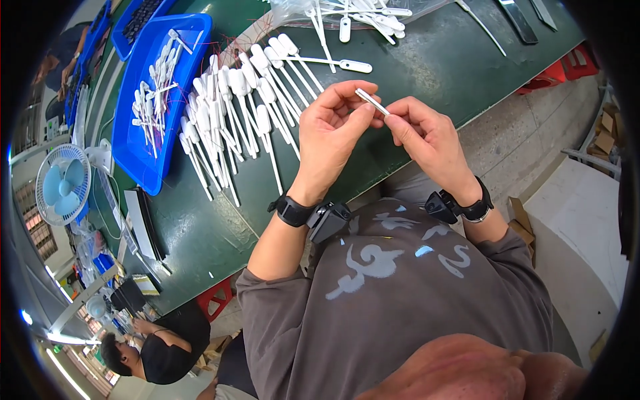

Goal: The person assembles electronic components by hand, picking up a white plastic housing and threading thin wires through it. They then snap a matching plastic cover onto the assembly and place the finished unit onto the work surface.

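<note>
A short, thin white stick-like piece (373, 103) is pinched between the fingertips of both my hands, above the near edge of the table. My left hand (330, 130) grips its upper end between thumb and fingers. Thumb and forefinger of my right hand (427, 137) close on its lower end. Whether it is part of a longer piece I cannot tell, because fingers cover it. Left of my left hand, many white plastic pieces with rounded paddle-like heads and thin stems (264, 123) lie fanned in overlapping rows.
A blue tray (121, 143) at the left holds similar white pieces with fine red wires. More white pieces lie on a clear plastic bag (437, 8) at the back. A small fan (63, 183) and a seated person (163, 350) are at left; red stools (567, 65) stand beyond the right edge.
</note>
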`<state>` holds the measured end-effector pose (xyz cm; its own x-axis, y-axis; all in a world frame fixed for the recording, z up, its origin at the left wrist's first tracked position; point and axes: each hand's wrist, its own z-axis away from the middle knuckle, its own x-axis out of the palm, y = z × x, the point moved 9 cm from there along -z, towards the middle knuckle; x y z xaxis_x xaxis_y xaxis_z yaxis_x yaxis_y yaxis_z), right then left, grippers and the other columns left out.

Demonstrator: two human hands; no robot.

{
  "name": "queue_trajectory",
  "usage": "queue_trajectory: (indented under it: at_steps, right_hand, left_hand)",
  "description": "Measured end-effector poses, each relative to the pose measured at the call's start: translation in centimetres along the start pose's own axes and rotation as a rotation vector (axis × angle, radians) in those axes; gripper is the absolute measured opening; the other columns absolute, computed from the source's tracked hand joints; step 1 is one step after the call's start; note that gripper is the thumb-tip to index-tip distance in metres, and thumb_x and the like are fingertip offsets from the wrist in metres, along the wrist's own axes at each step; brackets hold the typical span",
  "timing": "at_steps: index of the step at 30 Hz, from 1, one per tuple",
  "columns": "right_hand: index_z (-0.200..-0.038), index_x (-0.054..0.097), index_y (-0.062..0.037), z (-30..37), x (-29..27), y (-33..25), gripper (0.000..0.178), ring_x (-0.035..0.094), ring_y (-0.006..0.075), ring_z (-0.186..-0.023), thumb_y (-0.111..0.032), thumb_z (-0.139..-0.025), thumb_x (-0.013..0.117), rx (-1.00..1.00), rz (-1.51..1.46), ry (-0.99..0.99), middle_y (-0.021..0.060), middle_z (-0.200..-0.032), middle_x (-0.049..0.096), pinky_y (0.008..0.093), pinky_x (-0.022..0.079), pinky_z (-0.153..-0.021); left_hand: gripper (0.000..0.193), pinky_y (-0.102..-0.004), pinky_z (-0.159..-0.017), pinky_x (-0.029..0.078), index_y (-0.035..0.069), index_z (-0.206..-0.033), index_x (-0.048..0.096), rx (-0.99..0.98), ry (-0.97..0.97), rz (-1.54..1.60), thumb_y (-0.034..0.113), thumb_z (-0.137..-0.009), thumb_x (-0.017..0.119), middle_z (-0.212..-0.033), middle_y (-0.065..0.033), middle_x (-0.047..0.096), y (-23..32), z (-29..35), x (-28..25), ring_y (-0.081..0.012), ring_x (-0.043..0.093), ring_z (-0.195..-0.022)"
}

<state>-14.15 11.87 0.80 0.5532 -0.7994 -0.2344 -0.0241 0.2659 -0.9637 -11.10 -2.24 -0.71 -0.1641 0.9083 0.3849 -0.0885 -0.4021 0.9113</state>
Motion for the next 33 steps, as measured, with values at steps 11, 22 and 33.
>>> queue_trajectory:
  at_steps: [11,22,33]
  right_hand:
    - [-0.105,0.066,-0.0006,-0.1,0.9,0.6,0.016,0.049,0.0023,-0.067,-0.014,-0.103,0.058,-0.046,0.060,-0.027,-0.0030,-0.080,0.060,0.0194,0.039,-0.058]
    - [-0.108,0.067,-0.0023,-0.2,0.4,0.6,0.019,0.044,0.0011,-0.057,-0.017,-0.104,0.056,0.001,-0.010,-0.004,-0.0039,-0.071,0.055,0.0195,0.034,-0.051]
    - [-0.105,0.065,-0.0020,0.2,0.9,1.9,0.026,0.040,0.0016,-0.045,-0.025,-0.107,0.053,0.235,-0.398,-0.214,-0.0043,-0.062,0.048,0.0185,0.030,-0.042]
  left_hand:
    - [0.020,-0.0267,-0.080,0.058,-0.004,-0.114,0.063,-0.011,0.070,-0.059,0.000,-0.094,0.061,-0.099,-0.0091,0.069,-0.6,0.3,-1.0,-0.0133,0.068,-0.085]
    - [0.028,-0.0259,-0.080,0.059,-0.004,-0.126,0.059,0.094,0.129,-0.054,0.003,-0.099,0.060,-0.103,-0.0125,0.072,0.6,0.5,-0.2,-0.0138,0.071,-0.087]
    - [0.028,-0.0261,-0.075,0.060,-0.005,-0.123,0.065,0.010,0.056,-0.170,0.009,-0.099,0.064,-0.114,-0.0160,0.073,0.9,0.0,-0.8,-0.0150,0.072,-0.094]
